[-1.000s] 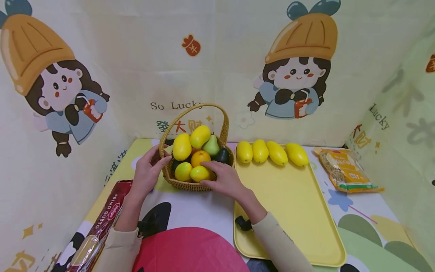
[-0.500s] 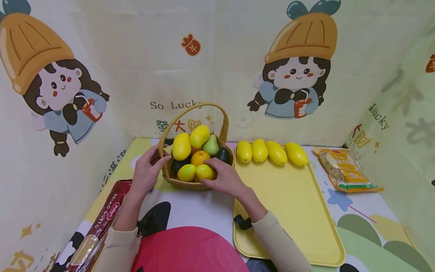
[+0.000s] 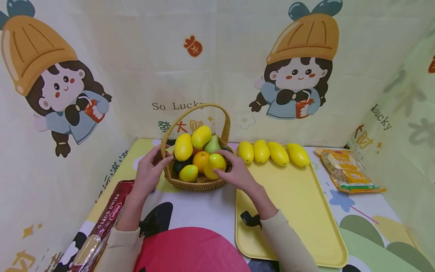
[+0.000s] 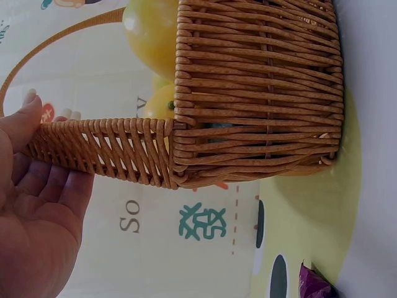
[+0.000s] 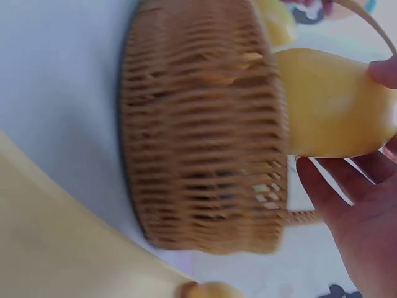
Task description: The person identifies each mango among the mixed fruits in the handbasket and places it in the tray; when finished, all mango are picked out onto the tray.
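Note:
A wicker basket point(image 3: 195, 186) of mixed fruit stands near the back wall. My left hand point(image 3: 149, 166) grips its handle point(image 4: 102, 146) on the left side, thumb on one face and fingers behind. My right hand point(image 3: 239, 173) pinches a yellow mango point(image 3: 215, 166) between thumb and fingers at the basket's front right; in the right wrist view, this mango point(image 5: 335, 102) sticks up above the rim. Also in the basket are an orange point(image 3: 201, 160), a green pear point(image 3: 212, 144), two upper mangoes point(image 3: 183, 147) and a smaller yellow fruit point(image 3: 188, 173). The dark fruit at right is mostly hidden.
A yellow tray point(image 3: 289, 211) lies right of the basket, with several yellow mangoes point(image 3: 278, 153) along its back edge. An orange food bag point(image 3: 350, 170) is at far right. A long dark red package point(image 3: 105, 223) lies by my left forearm.
My right hand has lifted the mango up and to the right from the basket's front. The smaller yellow fruit beside it has shifted slightly. My left hand has stayed on the handle.

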A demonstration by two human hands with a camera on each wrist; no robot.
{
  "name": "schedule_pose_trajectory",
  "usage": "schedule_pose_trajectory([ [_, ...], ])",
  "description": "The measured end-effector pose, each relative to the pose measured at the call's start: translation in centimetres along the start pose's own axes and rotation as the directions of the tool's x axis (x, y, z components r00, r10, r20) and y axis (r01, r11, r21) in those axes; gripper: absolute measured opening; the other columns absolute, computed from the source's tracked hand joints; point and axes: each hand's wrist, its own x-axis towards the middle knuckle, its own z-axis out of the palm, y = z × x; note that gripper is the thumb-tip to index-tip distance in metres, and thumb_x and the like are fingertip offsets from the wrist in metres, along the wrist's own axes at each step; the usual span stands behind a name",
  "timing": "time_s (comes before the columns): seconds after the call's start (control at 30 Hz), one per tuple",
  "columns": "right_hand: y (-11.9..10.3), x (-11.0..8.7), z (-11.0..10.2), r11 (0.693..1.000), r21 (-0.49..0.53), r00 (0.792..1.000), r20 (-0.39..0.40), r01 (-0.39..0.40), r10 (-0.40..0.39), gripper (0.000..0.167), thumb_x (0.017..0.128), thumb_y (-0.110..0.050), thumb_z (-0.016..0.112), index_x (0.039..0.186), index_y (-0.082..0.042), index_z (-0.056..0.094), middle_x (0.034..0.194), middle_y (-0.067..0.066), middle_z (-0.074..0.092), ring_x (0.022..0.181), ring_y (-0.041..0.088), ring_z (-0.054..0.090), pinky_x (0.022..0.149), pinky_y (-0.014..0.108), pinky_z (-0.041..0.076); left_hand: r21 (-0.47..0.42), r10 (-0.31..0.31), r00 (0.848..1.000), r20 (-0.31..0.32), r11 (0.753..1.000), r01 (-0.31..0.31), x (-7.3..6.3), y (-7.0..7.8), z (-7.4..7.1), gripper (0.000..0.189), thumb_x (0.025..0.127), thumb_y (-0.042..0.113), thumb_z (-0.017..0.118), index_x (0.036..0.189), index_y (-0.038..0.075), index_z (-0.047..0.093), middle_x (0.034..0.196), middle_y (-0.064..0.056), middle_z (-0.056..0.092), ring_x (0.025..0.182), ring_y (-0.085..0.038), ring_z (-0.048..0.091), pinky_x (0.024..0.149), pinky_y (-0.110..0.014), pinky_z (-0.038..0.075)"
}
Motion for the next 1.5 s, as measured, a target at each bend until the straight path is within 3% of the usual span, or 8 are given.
schedule_pose_trajectory([
  [0.3,0.4,-1.4,-4.2,0.998,0.057,0.990,-0.139,-0.002,0.010,0.050,0.088,-0.021,0.076,0.135,-0.020,0.060,0.137,0.000,0.061,0.115,0.020,0.060,0.098,0.042,0.053,0.001,0.018,1.000,0.009,1.000,-0.018,0.3,0.0,0.2,0.048,0.095,0.044,0.063,0.138,0.025,0.056,0.113,-0.003,0.066,0.108,-0.016,0.060,0.090,-0.010,0.050],
  [0.53,1.3,-2.5,-6.3,0.990,0.088,0.973,-0.195,-0.107,0.122,0.047,0.089,-0.022,0.075,0.134,-0.018,0.060,0.132,0.005,0.062,0.113,0.021,0.059,0.099,0.038,0.052,0.000,-0.003,1.000,0.009,1.000,0.003,0.1,-0.3,0.0,0.047,0.095,0.046,0.062,0.138,0.028,0.055,0.113,-0.001,0.065,0.109,-0.015,0.060,0.090,-0.009,0.050],
  [0.73,2.1,-3.5,-7.1,0.974,0.113,0.961,-0.176,-0.197,0.215,0.051,0.090,-0.025,0.073,0.138,-0.018,0.057,0.134,0.008,0.060,0.114,0.025,0.057,0.100,0.041,0.051,0.002,-0.002,1.000,0.009,1.000,0.002,0.0,-0.4,0.2,0.050,0.096,0.045,0.062,0.140,0.025,0.054,0.113,-0.002,0.064,0.108,-0.015,0.059,0.089,-0.009,0.050],
  [1.03,4.5,-4.7,-7.2,0.947,-0.079,0.950,-0.051,-0.311,0.308,0.053,0.088,-0.034,0.073,0.136,-0.015,0.058,0.128,0.009,0.065,0.105,0.026,0.060,0.090,0.039,0.053,-0.002,0.013,1.000,-0.001,1.000,-0.013,0.1,-0.5,0.3,0.047,0.095,0.046,0.061,0.138,0.027,0.055,0.112,-0.002,0.064,0.106,-0.015,0.059,0.088,-0.009,0.050],
  [1.33,5.8,-4.6,-6.4,0.887,-0.146,0.897,-0.002,-0.438,0.443,0.082,0.084,-0.039,0.076,0.150,-0.008,0.039,0.131,0.017,0.060,0.107,0.030,0.060,0.085,0.036,0.054,-0.010,0.010,1.000,0.005,1.000,-0.010,0.0,-0.6,0.2,0.047,0.095,0.045,0.062,0.139,0.027,0.055,0.112,-0.002,0.064,0.107,-0.015,0.059,0.089,-0.009,0.050],
  [1.5,6.2,-4.5,-5.9,0.868,-0.163,0.874,0.060,-0.468,0.483,0.086,0.084,-0.039,0.077,0.151,-0.007,0.035,0.130,0.018,0.061,0.110,0.030,0.062,0.085,0.037,0.056,-0.011,0.015,1.000,0.004,1.000,-0.015,0.1,-0.5,0.1,0.049,0.095,0.045,0.062,0.139,0.025,0.055,0.113,-0.002,0.065,0.107,-0.014,0.059,0.089,-0.009,0.050],
])
